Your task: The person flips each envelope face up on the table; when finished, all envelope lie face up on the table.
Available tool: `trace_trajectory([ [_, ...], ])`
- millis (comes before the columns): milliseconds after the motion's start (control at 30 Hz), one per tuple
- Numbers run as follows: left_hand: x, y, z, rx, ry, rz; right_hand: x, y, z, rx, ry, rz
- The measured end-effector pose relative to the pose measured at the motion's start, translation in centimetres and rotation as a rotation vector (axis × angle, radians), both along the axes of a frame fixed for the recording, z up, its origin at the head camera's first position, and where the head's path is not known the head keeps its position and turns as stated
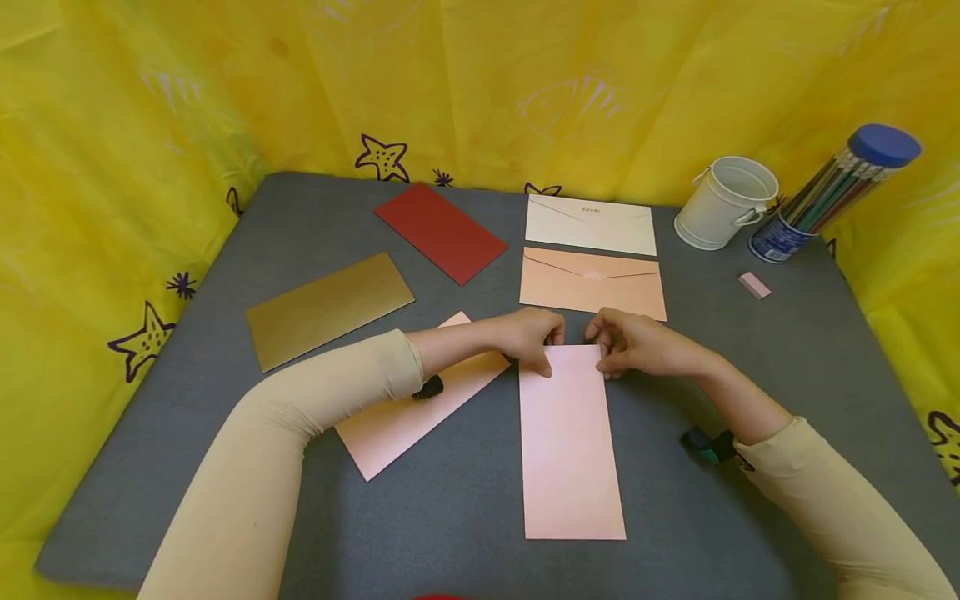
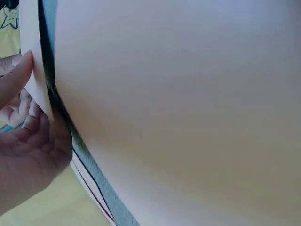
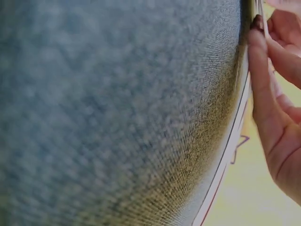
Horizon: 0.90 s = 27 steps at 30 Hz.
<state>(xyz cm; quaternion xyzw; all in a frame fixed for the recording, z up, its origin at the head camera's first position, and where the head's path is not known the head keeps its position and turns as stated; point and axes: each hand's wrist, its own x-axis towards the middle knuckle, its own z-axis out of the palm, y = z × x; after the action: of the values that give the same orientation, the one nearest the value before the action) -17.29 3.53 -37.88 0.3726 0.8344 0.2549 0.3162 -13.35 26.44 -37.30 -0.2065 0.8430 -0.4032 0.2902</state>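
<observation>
A pale pink envelope (image 1: 570,442) lies lengthwise on the grey mat (image 1: 450,500) in front of me. My left hand (image 1: 534,337) and my right hand (image 1: 628,343) both pinch its far short edge, fingers curled at the two corners. In the left wrist view the left hand (image 2: 26,141) holds a thin paper edge (image 2: 35,70) beside a second pink envelope (image 2: 188,108) that fills the frame. The right wrist view shows the right hand (image 3: 275,94) at the mat's (image 3: 117,113) edge, fingertips on a thin paper edge. The second pink envelope (image 1: 408,412) lies under my left forearm.
A gold envelope (image 1: 326,308) and a red one (image 1: 441,232) lie at the back left. A cream envelope (image 1: 589,225) and a peach one (image 1: 592,283) lie behind my hands. A white bucket (image 1: 724,202), a pencil tube (image 1: 836,192) and a pink eraser (image 1: 753,285) stand at the back right.
</observation>
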Motion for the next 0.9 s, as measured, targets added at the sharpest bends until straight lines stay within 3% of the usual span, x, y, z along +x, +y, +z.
trace_trajectory([
  [100, -0.5, -0.3, 0.3, 0.063, -0.125, 0.041, -0.1, 0.0, 0.1, -0.088, -0.076, -0.043],
  [233, -1.0, -0.6, 0.6, 0.138, -0.273, 0.122, -0.3, 0.1, 0.4, -0.145, -0.086, -0.098],
  [400, -1.6, -1.0, 1.0, 0.189, -0.373, 0.271, -0.8, 0.2, 0.9, -0.152, -0.112, -0.183],
  [533, -2.1, -1.5, 1.4, 0.226, -0.424, 0.392, -1.0, 0.6, 1.2, -0.129, -0.122, -0.206],
  [900, -3.1, -3.6, 1.8, 0.287, -0.416, 0.649, -1.0, 2.5, 1.8, -0.082, -0.066, -0.245],
])
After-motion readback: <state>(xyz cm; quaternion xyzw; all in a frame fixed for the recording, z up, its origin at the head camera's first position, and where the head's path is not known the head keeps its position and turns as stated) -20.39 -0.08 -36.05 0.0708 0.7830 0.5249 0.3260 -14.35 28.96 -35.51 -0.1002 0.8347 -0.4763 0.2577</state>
